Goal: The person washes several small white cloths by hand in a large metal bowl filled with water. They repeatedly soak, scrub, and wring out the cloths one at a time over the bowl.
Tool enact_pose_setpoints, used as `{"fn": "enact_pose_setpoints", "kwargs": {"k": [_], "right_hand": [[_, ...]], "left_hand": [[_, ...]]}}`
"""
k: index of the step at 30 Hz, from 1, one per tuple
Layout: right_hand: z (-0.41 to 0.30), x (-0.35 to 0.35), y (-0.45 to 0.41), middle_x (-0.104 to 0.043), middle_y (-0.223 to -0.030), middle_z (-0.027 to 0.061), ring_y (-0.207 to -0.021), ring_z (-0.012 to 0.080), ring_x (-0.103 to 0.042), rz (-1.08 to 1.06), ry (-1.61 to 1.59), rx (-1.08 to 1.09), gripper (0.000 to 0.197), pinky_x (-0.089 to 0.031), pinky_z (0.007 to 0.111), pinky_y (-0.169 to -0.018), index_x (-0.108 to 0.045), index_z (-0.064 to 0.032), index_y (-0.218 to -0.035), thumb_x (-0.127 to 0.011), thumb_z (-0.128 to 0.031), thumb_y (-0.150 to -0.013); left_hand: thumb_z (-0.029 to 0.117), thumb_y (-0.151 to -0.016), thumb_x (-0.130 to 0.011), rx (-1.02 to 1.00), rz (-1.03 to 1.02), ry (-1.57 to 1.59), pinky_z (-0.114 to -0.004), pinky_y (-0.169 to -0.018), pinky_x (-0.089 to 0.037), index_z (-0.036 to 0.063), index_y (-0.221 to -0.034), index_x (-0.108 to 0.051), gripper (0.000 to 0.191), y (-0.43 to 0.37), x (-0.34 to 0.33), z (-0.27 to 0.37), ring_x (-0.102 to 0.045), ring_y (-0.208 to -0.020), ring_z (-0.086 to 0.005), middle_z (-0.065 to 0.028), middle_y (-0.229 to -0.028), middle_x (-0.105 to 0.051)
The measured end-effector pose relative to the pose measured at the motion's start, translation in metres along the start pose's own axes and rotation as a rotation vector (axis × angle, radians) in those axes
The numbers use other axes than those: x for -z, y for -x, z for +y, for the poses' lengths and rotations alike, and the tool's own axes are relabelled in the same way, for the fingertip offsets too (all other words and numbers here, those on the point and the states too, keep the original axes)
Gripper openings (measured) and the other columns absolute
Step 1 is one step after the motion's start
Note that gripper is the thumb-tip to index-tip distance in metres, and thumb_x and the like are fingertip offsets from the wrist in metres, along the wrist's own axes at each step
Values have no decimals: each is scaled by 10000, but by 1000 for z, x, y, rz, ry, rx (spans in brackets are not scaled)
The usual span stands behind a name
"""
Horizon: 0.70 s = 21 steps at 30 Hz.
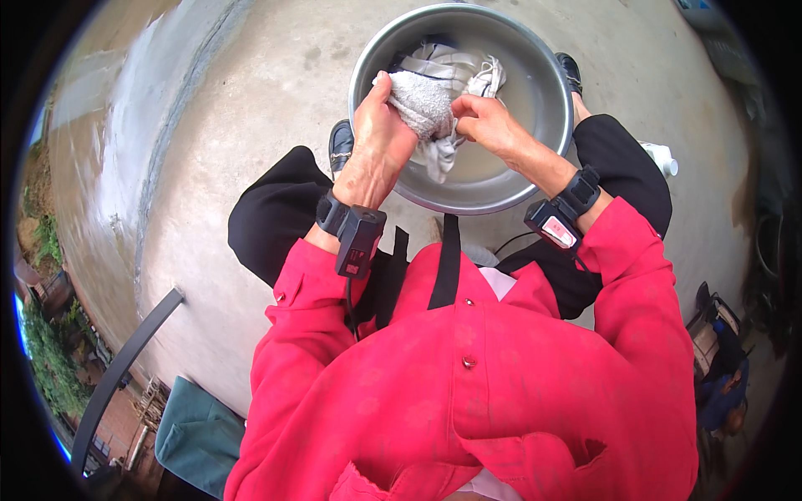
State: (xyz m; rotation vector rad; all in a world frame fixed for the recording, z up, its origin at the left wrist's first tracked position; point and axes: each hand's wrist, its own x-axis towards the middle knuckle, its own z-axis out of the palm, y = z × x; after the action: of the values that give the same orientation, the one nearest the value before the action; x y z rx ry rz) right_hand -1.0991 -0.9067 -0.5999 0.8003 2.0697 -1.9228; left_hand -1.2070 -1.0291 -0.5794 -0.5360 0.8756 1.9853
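Observation:
A wide metal basin (551, 119) stands on the floor between my feet, with cloudy water (485, 166) in its bottom. My left hand (383, 128) grips a bunched white terry cloth (421, 103) over the basin, thumb on top. At the cloth's right edge, my right hand (492, 125) has its fingers bent around a thin white fold. Below and behind lies more wet white fabric with dark lines (448, 61), partly in the water. The terry cloth hides where this fabric joins or passes under it.
A white plastic bottle (661, 158) lies beside my right knee. Concrete floor (269, 94) surrounds the basin, and a wet strip (125, 125) runs along the left. A curved dark bar (125, 369) and a green cloth-like item (197, 438) are at lower left.

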Motion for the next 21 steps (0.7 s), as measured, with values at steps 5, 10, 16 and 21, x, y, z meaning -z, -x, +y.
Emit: {"fn": "enact_pose_setpoints", "kwargs": {"k": [5,10,16,21], "right_hand": [[-6,8,-12,-579,-1003,135,-905,194,-568,220,1,186,359,-450,302,-775,-513,-12,-1088,-536,-32,-730],[-12,16,-17,-592,-966,91,-913,178,-555,-7,179,480,382,-430,297,-816,-537,-58,-1091,-583,-50,-712],[-29,41,-8,-604,-829,77,-803,124,-565,-240,-409,-12,234,-450,245,-749,-565,32,-921,-578,-73,-713],[-49,20,-2,-591,-904,49,-847,135,-564,-36,-377,257,262,-449,258,-754,-545,-12,-987,-581,-102,-744]], "left_hand": [[300,-947,-313,-19,-68,-55,-454,-945,-363,-25,-1174,-407,407,13,-16,6,-479,-1082,-283,-142,-1153,-501],[434,-913,-358,109,-258,-63,-391,-860,-436,-32,-1075,-486,510,18,-23,6,-547,-980,-245,-135,-1045,-565],[355,-931,-354,91,-199,-133,-394,-898,-420,-22,-1141,-460,444,14,-14,8,-538,-1013,-264,-151,-1099,-548],[291,-928,-391,39,108,-278,-383,-834,-450,-47,-1119,-455,393,9,-7,3,-548,-968,-238,-147,-1075,-539]]}}
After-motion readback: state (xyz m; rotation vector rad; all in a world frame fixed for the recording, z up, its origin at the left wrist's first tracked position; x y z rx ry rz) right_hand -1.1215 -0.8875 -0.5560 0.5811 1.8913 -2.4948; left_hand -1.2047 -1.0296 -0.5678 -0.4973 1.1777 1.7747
